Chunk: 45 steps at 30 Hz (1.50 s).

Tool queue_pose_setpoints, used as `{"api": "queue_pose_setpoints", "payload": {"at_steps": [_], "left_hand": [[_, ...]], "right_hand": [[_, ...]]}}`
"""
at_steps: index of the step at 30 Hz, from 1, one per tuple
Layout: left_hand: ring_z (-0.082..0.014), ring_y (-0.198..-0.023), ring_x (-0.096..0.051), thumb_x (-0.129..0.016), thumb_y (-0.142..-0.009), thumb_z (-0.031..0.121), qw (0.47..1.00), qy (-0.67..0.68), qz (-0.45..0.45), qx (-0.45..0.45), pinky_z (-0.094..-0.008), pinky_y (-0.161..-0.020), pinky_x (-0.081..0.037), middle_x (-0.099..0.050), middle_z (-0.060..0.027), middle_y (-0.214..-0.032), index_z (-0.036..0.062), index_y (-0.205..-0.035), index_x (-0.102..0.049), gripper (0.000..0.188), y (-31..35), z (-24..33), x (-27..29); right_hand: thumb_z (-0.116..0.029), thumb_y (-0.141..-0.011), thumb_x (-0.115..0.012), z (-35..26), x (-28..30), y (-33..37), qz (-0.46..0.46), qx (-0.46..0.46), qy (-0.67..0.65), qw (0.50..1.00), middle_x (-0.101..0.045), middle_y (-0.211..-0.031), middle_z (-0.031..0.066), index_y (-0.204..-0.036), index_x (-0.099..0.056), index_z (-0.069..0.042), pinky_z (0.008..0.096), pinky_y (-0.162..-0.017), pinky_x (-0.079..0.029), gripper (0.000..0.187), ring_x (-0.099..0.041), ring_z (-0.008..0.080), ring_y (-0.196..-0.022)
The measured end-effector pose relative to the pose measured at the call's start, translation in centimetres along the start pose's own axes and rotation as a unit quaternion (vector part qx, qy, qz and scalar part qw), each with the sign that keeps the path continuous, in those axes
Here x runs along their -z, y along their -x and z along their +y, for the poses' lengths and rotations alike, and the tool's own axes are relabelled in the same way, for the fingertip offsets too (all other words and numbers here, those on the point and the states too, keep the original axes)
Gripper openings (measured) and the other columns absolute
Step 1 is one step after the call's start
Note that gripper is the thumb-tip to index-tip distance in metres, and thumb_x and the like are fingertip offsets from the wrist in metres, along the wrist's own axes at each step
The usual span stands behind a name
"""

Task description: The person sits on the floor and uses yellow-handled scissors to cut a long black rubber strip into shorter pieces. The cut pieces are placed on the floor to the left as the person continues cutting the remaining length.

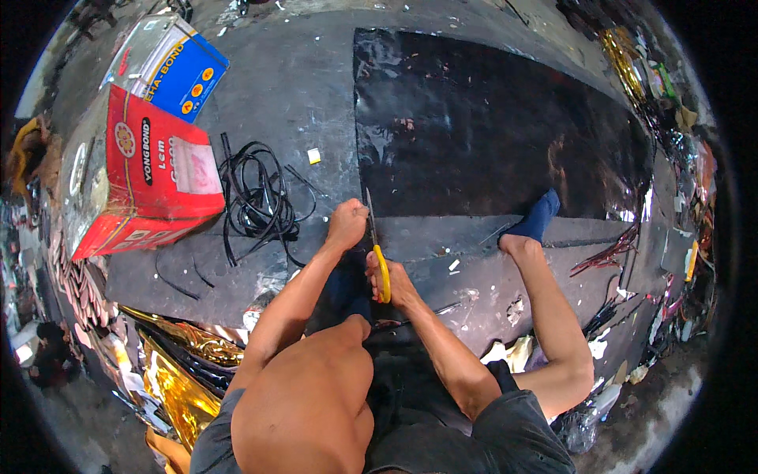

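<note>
My right hand [396, 284] is closed around the yellow handles of a pair of scissors [384, 275]. Their metal blades point away from me, and the tips reach the near left corner of a large glossy black sheet [482, 134]. Just left of the blades, my left hand [347, 224] is closed with its fingers pinched together. What those fingers hold, if anything, is too small to make out. A tangled heap of thin black strips [264, 193] lies to the left of that hand.
Left of the strips stand a red box [162, 166] and, behind it, a blue and white box [185, 75]. Shiny gold sheeting [178, 387] lies near left. My socked foot [537, 217] rests on the black sheet's near edge. Scraps line the right side.
</note>
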<state>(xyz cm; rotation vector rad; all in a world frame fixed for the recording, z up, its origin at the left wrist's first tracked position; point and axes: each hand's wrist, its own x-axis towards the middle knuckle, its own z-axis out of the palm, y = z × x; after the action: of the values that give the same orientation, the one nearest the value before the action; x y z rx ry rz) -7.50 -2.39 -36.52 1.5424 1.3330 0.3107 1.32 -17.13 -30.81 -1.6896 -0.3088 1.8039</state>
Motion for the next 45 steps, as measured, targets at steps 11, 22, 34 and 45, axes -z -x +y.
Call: {"api": "queue_pose_setpoints", "payload": {"at_steps": [11,22,34,45], "left_hand": [[-0.0381,-0.076,-0.061,-0.052,-0.085,0.022,1.0,-0.012,0.006,-0.008,-0.0451,-0.069,-0.046,-0.062,-0.0222,-0.075,-0.0007,-0.08,-0.059,0.025,0.0,0.1,0.1],[-0.0425,-0.08,-0.062,-0.051,-0.085,0.023,1.0,-0.014,-0.011,-0.014,-0.0474,-0.07,-0.047,-0.063,-0.0237,-0.08,0.0013,-0.083,-0.06,0.024,0.2,0.6,0.4],[-0.0166,-0.057,-0.047,-0.055,-0.08,0.014,0.998,0.003,0.013,-0.061,-0.0364,-0.056,-0.04,-0.046,-0.009,-0.057,0.0008,-0.069,-0.051,0.017,-0.4,0.0,0.3],[-0.041,-0.074,-0.06,-0.051,-0.08,0.02,0.997,-0.062,-0.042,-0.029,-0.0483,-0.066,-0.045,-0.061,-0.0219,-0.076,0.0024,-0.075,-0.058,0.019,-0.5,1.0,1.5]], "right_hand": [[-0.065,-0.089,-0.046,-1.0,-0.7,0.5,0.002,0.011,0.018,1.0,-0.05,-0.053,0.0047,-0.085,-0.057,0.002,0.0282,-0.042,-0.044,0.068,-0.054,0.0147,-0.044],[-0.059,-0.092,-0.049,-0.3,-0.1,0.0,0.0,0.034,0.012,0.999,-0.047,-0.053,0.0013,-0.084,-0.058,-0.005,0.0274,-0.04,-0.043,0.055,-0.051,0.0118,-0.043],[-0.073,-0.084,-0.047,-1.7,-0.6,-0.3,0.029,0.017,0.056,0.998,-0.054,-0.056,0.0077,-0.07,-0.06,0.001,0.0327,-0.045,-0.044,0.077,-0.054,0.0175,-0.047],[-0.079,-0.078,-0.047,-3.0,-0.9,-0.2,0.042,-0.005,0.061,0.997,-0.05,-0.052,0.0059,-0.068,-0.058,0.0,0.032,-0.044,-0.045,0.081,-0.053,0.0175,-0.045]]}}
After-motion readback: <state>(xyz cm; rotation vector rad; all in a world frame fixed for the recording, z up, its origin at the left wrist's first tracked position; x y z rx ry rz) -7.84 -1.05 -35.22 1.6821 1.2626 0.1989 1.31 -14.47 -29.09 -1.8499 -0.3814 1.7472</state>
